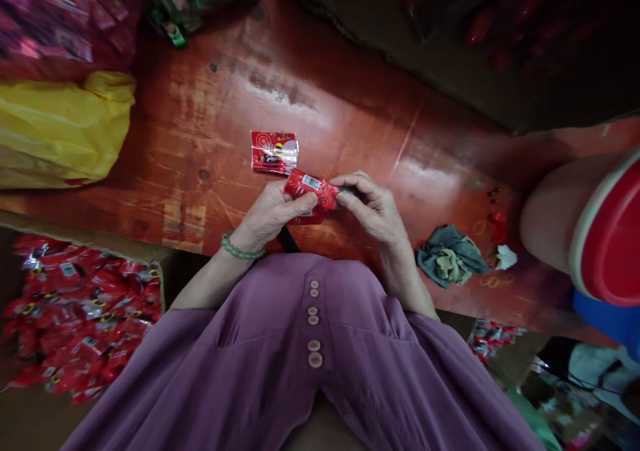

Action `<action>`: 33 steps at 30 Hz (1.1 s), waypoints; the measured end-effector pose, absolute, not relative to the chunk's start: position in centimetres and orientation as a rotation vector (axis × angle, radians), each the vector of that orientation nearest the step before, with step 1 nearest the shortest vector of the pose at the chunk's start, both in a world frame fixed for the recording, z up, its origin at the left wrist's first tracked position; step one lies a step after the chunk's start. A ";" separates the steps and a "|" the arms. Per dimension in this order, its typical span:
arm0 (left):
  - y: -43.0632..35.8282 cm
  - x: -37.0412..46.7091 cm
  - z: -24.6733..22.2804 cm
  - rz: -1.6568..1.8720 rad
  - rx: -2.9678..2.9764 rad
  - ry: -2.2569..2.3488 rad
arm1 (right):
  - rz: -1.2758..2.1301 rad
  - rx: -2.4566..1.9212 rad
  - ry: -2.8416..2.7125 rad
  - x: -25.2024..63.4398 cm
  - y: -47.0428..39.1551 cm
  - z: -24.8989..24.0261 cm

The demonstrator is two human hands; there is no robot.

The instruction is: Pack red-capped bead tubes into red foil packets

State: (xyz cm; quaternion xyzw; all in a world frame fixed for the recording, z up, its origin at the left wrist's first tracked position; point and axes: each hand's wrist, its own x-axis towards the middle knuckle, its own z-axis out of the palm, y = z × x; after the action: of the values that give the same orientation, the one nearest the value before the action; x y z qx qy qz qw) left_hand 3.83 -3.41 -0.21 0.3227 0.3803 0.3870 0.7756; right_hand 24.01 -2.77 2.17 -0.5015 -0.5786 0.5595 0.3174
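My left hand (273, 214), with a green bead bracelet at the wrist, grips the left end of a small red packet (313, 188) that has a white barcode label. At the packet's right end, my right hand (370, 207) pinches a dark piece that sticks out from it; its exact shape is hidden by the fingers. Just beyond the hands, a flat red packet (274, 152) with a printed front lies on the reddish table (200, 137). Another red packet (307, 218) shows partly beneath the one I hold.
A box of many red packets (85, 317) stands low at the left. Yellow (60, 131) and pink bags (70, 24) lie at the upper left. A grey-green cloth (453, 256) and a pale tub with a red lid (613, 237) are on the right.
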 end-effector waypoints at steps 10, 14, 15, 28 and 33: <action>-3.6 6.6 0.1 0.891 0.382 0.943 | 1.389 -1.397 -1.416 23.6 -3.4 1.5; -3.7 7.4 -0.1 0.936 0.355 1.048 | 1.051 -1.437 -1.534 22.4 -4.2 1.1; -3.7 7.6 -0.2 0.942 0.352 1.054 | 0.976 -1.451 -1.550 22.1 -4.4 0.9; -4.1 8.1 -1.1 0.973 0.376 1.172 | 0.958 -1.389 -1.759 23.6 -4.3 0.4; -4.0 8.3 -1.4 0.974 0.337 1.153 | 1.066 -1.460 -1.643 22.6 -4.8 -0.5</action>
State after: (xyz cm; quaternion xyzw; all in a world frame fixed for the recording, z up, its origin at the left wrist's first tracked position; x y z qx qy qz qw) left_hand 8.29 -3.95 -1.36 0.1524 0.5206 0.4400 0.7157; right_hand 22.62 -4.82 -0.55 -0.5616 -0.6318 0.4101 0.3423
